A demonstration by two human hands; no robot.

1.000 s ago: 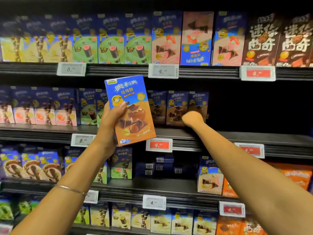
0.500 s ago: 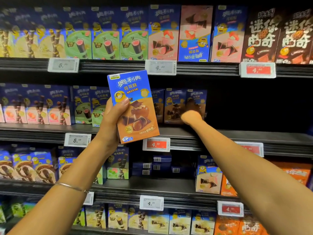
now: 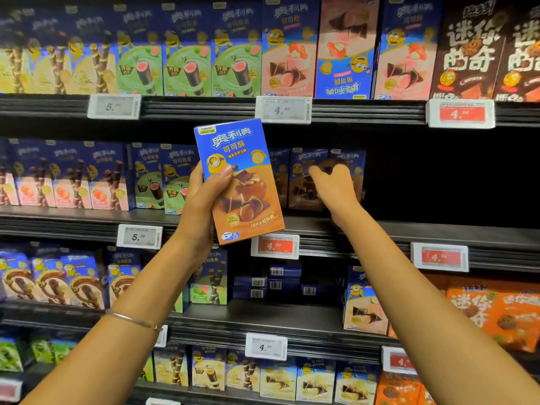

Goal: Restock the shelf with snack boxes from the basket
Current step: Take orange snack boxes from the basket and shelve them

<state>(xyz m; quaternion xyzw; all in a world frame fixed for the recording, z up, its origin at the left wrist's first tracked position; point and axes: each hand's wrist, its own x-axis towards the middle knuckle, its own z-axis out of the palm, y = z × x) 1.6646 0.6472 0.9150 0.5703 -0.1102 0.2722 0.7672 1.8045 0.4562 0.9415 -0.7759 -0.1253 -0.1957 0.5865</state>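
Head cam: left hand (image 3: 201, 206) grips a snack box (image 3: 242, 182), not shelved yet; right hand (image 3: 334, 188) reaches, fingers open, at the shelved boxes (image 3: 301, 182), with room beside them.

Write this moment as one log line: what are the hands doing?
left hand: holds snack box | right hand: at matching boxes on shelf, grip unclear | held box not yet shelved

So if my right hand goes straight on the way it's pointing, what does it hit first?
Most likely the row of blue and brown cardboard snack boxes standing back on the black metal shelf. Your right hand points straight at them and may already be touching; depth is unclear.
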